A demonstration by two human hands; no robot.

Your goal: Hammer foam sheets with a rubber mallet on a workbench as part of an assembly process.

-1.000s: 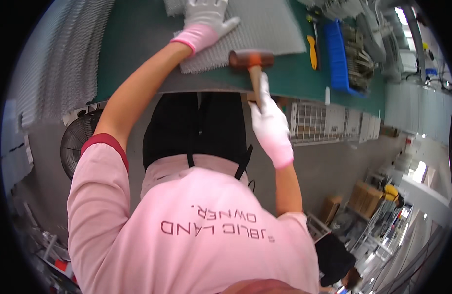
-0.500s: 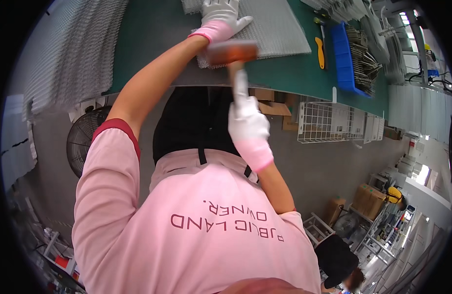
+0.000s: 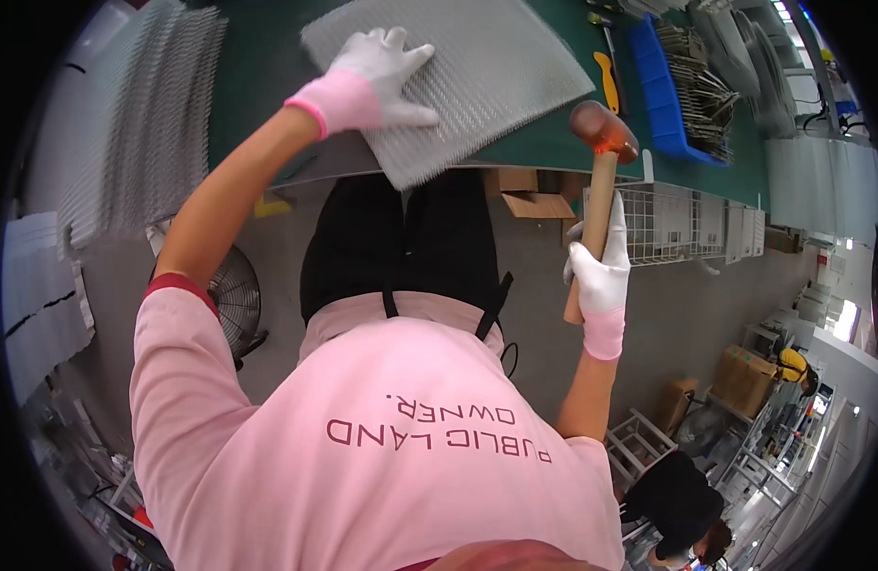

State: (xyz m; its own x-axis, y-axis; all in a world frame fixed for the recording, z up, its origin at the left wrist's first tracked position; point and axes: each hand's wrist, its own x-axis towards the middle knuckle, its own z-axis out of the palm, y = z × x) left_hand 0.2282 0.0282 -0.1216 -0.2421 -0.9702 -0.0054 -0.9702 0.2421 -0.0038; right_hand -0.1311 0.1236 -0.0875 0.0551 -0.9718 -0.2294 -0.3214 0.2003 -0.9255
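Observation:
A pale wire mesh panel (image 3: 477, 81) lies turned at an angle on the green tabletop, one corner poking past the front edge. My left hand (image 3: 377, 81), in a white glove with a pink cuff, is at the panel's left side with its fingers spread over the mesh. To the right, off the table's front edge, my right hand (image 3: 603, 271) is closed round the wooden handle of a mallet (image 3: 603, 133). The mallet stands head up, its rounded orange-brown head apart from the panel.
Stacked mesh panels (image 3: 139, 114) fill the table's left end. At the right sit a blue bin (image 3: 663, 86) of thin metal parts and a yellow-handled tool (image 3: 606, 81). Below are a floor fan (image 3: 234, 300), a white wire basket (image 3: 658, 224) and cardboard (image 3: 539, 205). Another person (image 3: 672, 495) is behind.
The mallet has swung away from the panel to the right in my right hand. The panel has turned and come nearer. My left hand has shifted left and toward me.

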